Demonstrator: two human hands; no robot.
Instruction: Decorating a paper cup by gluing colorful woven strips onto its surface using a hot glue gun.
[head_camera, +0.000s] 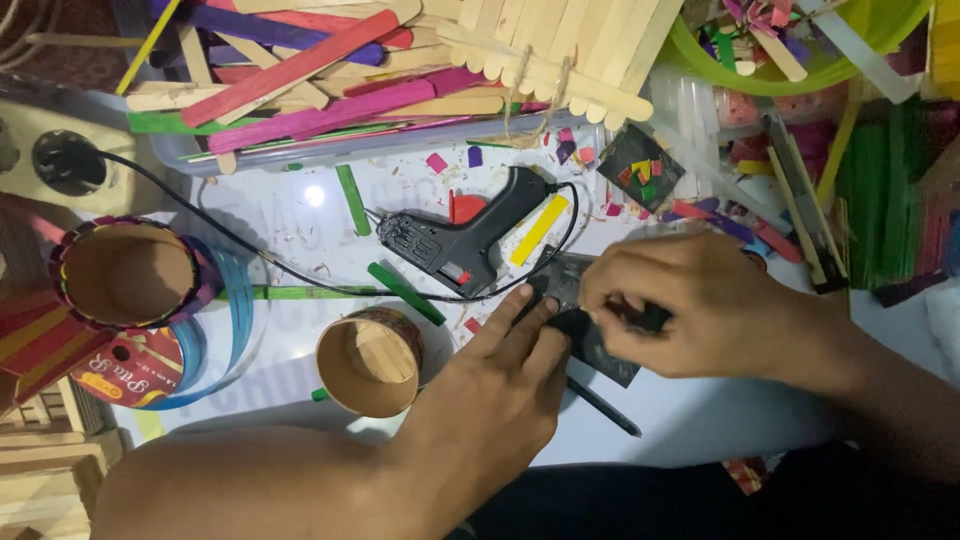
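My left hand (500, 385) lies flat, its fingers pressing down on a dark square piece (600, 350) on the white table (690, 420). My right hand (700, 305) is curled over the same piece and grips a small black tool (640, 318); what kind of tool it is I cannot tell. A thin dark stick or pen (605, 408) lies just below the piece. A black glue gun (460, 240) with its black cord (220, 225) rests on the table just beyond my hands.
A cardboard cup (368, 365) stands left of my left hand, a larger decorated tube (125, 272) further left. A clear tray (190, 152) of coloured craft sticks and a wooden stick panel (570, 50) lie at the back. Loose sticks and a green bowl (850, 60) crowd the right.
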